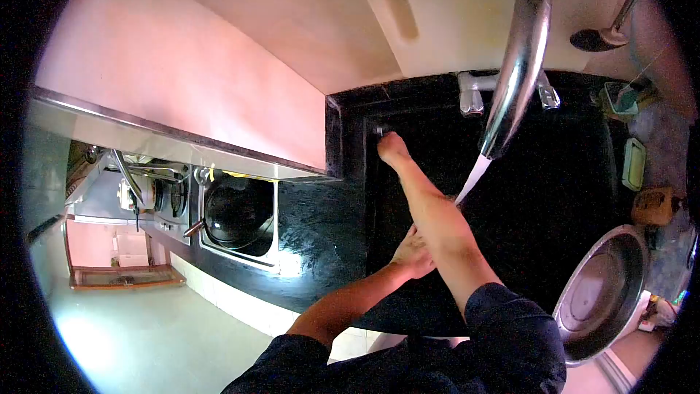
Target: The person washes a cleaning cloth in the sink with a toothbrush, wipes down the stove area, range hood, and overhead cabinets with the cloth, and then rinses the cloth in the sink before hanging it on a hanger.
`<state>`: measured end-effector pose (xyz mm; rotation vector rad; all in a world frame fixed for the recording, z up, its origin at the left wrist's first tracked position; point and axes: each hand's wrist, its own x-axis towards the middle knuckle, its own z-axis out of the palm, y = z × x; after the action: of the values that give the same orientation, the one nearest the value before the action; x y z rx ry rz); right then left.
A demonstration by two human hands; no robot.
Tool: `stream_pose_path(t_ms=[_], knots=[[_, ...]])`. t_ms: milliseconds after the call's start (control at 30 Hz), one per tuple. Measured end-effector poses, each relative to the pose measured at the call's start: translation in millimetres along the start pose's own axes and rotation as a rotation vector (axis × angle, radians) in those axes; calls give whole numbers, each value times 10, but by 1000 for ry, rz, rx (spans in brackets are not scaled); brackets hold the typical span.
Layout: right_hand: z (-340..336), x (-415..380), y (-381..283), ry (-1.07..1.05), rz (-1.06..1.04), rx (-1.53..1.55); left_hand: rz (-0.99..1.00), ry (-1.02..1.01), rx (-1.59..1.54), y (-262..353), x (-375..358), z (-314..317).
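Note:
My right arm stretches across the dark sink (pixel 525 226), and my right hand (pixel 394 149) is curled into a fist near its left wall. Nothing shows in that fist, though its underside is hidden. My left hand (pixel 414 254) is wrapped against my right forearm (pixel 443 228) near the elbow; some of its fingers are hidden behind the arm. From the curved metal faucet (pixel 519 66) a stream of water (pixel 474 179) falls onto the right forearm.
A large round metal basin (pixel 605 292) leans at the sink's right side. Soap dishes (pixel 634 163) and a brown block-like item (pixel 652 206) line the right ledge. A dark ladle (pixel 599 39) hangs on the wall. Left on the black counter (pixel 317 219) is a stove with a dark pan (pixel 237 211).

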<state>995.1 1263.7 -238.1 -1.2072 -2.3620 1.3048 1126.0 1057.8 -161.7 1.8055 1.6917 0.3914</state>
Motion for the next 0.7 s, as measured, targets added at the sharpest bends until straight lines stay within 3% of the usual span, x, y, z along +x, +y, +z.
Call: stream_pose_path(t_ms=[33, 100, 133, 200, 267, 300, 333, 367, 400, 433, 467, 533, 600, 633, 700], knots=[[41, 50, -68, 18, -21, 6, -94, -3, -247, 3, -11, 29], [105, 56, -141, 91, -89, -49, -181, 20, -421, 27, -5, 73], [-107, -171, -306, 91, -10, 204, -175, 48, -345, 34, 6, 87], [-287, -460, -402, 129, -62, 274, -130, 75, -178, 49, 30, 48], [-107, -431, -152, 122, 23, 271, -23, 38, 20, 112, 38, -169], [137, -234, 136, 10, 75, 52, 49, -1, 127, 152, 27, -246], [101, -195, 168, -1, -11, -18, 7, 18, -13, 115, -1, -155], [-26, -166, 0, 27, 30, 97, -32, 38, -146, 52, -8, -50], [-141, -133, -192, 58, 68, 208, -54, 78, -153, 2, 1, 51], [-185, -144, -330, 118, -22, 245, -76, 119, -161, -15, 19, 110], [-338, -296, -494, 63, -13, 357, -175, 24, -207, 132, 64, -104], [-99, -396, -364, 207, -43, 274, -380, -180, -301, 400, 77, -493], [115, -271, 0, 37, 165, 221, -196, -84, -141, 17, 31, -41], [559, 30, 367, 38, 246, 234, -110, -40, -61, -101, -40, 140], [-79, -85, -117, -147, 130, 226, -98, -13, -182, -73, -55, 125]])
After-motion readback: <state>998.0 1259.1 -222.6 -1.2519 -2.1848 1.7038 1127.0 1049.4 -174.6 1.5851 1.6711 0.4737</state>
